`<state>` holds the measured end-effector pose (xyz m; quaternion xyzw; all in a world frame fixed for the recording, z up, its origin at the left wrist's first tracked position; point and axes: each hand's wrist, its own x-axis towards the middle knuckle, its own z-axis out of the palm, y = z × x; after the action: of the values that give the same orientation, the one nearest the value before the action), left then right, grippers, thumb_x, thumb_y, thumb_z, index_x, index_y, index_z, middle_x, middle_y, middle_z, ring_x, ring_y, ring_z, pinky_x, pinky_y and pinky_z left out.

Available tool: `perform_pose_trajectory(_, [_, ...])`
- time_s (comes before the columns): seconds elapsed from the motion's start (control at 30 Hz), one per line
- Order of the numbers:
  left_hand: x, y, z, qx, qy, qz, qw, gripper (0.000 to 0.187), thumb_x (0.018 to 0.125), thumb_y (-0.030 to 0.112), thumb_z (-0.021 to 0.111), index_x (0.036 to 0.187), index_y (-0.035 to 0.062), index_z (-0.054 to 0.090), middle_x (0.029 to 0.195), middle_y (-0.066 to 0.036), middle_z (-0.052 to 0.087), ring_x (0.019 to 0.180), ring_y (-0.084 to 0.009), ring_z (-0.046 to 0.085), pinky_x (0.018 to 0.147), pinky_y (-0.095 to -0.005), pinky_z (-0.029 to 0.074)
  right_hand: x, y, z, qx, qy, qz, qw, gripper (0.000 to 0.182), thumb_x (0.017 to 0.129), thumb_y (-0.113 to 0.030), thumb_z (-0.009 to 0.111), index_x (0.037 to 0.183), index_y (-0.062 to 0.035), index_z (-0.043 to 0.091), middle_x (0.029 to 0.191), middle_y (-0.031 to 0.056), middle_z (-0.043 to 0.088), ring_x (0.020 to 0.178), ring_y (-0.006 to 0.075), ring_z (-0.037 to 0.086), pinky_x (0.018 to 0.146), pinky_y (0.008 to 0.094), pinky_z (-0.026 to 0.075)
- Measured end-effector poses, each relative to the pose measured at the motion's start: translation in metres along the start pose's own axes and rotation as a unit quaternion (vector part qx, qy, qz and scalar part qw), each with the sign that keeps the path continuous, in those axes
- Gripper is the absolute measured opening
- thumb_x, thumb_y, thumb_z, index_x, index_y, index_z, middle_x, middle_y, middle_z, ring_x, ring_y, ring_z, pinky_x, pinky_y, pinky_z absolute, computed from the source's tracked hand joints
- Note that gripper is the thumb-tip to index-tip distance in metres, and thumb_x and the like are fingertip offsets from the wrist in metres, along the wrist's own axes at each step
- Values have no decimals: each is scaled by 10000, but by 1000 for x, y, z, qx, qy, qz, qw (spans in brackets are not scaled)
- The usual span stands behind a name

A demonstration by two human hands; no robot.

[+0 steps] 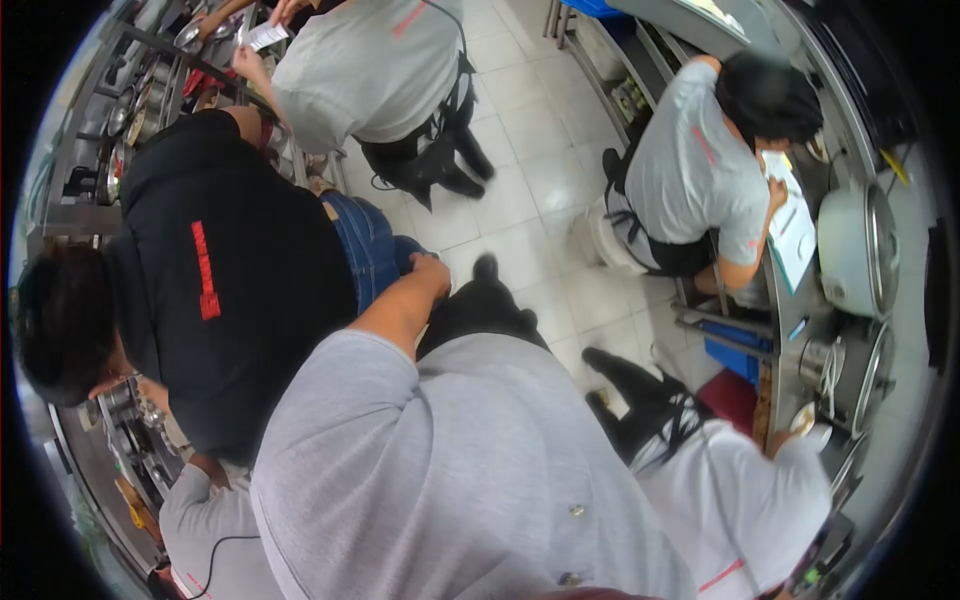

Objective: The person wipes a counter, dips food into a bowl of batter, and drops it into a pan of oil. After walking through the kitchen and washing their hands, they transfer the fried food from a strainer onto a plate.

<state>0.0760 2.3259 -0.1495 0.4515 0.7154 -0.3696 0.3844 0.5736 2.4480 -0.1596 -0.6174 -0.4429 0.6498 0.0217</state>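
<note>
My left hand (431,274) is low in front of me, at the end of my bent bare forearm. Its fingers look curled in, and I cannot tell what they hold, if anything. Close behind it are the blue jeans (355,240) of a person in a black shirt (235,270). My dark trousers (480,315) show just below the hand, with one dark shoe (486,267) past them. My grey shirt (480,450) fills the lower middle of the head view. No part of my right hand shows.
Co-workers stand on both sides. At right, one bends over a clipboard (793,235) beside a large pale cooker (845,250); another holds a small pale item (803,420). Metal shelving with pans (150,105) lines the left. White floor tiles (540,150) run between.
</note>
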Motion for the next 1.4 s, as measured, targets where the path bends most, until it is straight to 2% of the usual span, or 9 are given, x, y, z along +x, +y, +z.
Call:
perform_pose_trajectory(0.23, [96,-104,-98,-191,64,-70,977,453,910,217,639,1328,47,678,1382,-181,646,1300,-390,586,1087,-650,383,69,-56,4,-76,-46,74,993,382,1044,-392,557,1198,-50,630,1003,96,679,815,206,654,693,345,528])
perform_pose_trajectory(0.37, [86,-148,-178,-318,-91,-143,933,451,945,154,569,1377,49,644,1458,-180,594,1356,-402,547,1080,-720,371,161,-78,2,-78,-105,77,988,390,1044,-392,556,1210,-47,631,1012,100,684,828,209,660,707,346,532])
perform_pose_trajectory(0.6, [120,-207,-180,-407,-97,-127,899,381,884,220,575,1176,52,752,1325,-202,676,1200,-396,655,978,-571,514,171,-497,180,-138,-101,-155,973,369,1076,-215,521,1358,12,593,1136,96,702,992,161,659,832,301,525])
perform_pose_trajectory(0.67, [167,-228,-131,-176,-147,115,966,402,864,207,597,1206,61,748,1320,-212,675,1220,-377,647,1019,-487,511,216,-563,219,-141,-141,-212,957,349,1070,-201,535,1324,24,617,1085,86,711,932,154,663,801,296,530])
perform_pose_trajectory(0.7, [142,-226,-127,-430,-35,-114,895,385,862,184,601,1193,57,752,1271,-215,700,1172,-365,676,980,-502,529,226,-603,241,-175,-153,-229,945,350,1070,-205,542,1315,31,621,1072,93,715,906,156,667,797,295,534])
perform_pose_trajectory(0.83, [32,-210,-173,-735,-29,-292,611,434,888,228,629,1202,-64,692,1240,-281,681,904,-418,743,663,-437,616,321,-714,313,-240,-275,-235,901,388,1070,-270,547,1315,22,621,1098,121,719,949,180,676,826,319,544])
perform_pose_trajectory(1.1, [-36,-77,-219,-643,197,-667,321,862,907,260,678,1592,55,195,1446,-313,512,1202,-485,605,998,-526,513,501,-880,472,-379,-369,-113,841,508,1029,-343,573,1426,-27,550,1269,158,667,1040,252,677,847,355,546])
perform_pose_trajectory(1.33, [35,-100,-221,-566,317,-740,179,715,897,157,702,1519,-13,393,1500,-227,527,1388,-375,510,1163,-434,400,655,-964,547,-485,-418,-104,761,461,1014,-297,518,1366,0,537,1154,185,691,888,259,696,718,358,566])
perform_pose_trajectory(1.4, [59,-101,-232,-558,252,-762,210,759,919,264,728,1546,0,391,1510,-210,525,1404,-359,495,1172,-420,389,695,-983,548,-497,-385,-99,771,236,977,-227,555,1035,-15,642,919,173,698,739,252,684,589,366,547])
